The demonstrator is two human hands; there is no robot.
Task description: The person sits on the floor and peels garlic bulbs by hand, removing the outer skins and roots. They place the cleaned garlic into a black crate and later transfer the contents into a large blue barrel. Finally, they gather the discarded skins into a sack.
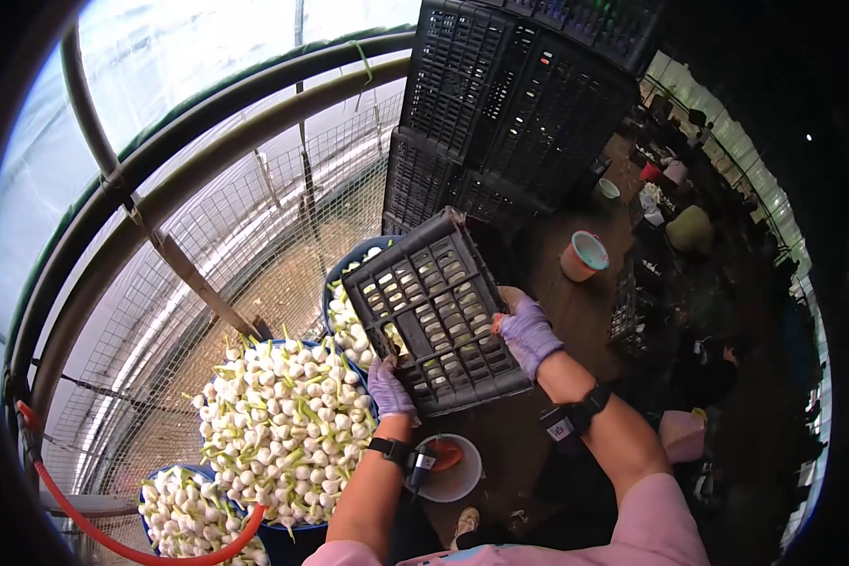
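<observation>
Between my two hands is a black plastic crate [434, 321], tipped so that its slotted face is turned up toward me. Pale garlic-like shapes show through the slots. My left hand [390, 389], in a purple glove, is closed on the crate's lower left side. The right hand [528, 335], gloved the same way, grips its right edge. Just past the crate's left side, a blue tub [328, 307] of garlic bulbs [349, 330] is partly covered by it. A heaped tub of garlic bulbs [288, 424] stands left of my left forearm.
Tall stacked black crates [519, 104] rise ahead. Another tub of garlic [184, 509] and a red hose [113, 547] lie at lower left. A white basin [453, 472] sits below my hands; an orange bucket [585, 255] stands right. Wire mesh [245, 226] borders the left.
</observation>
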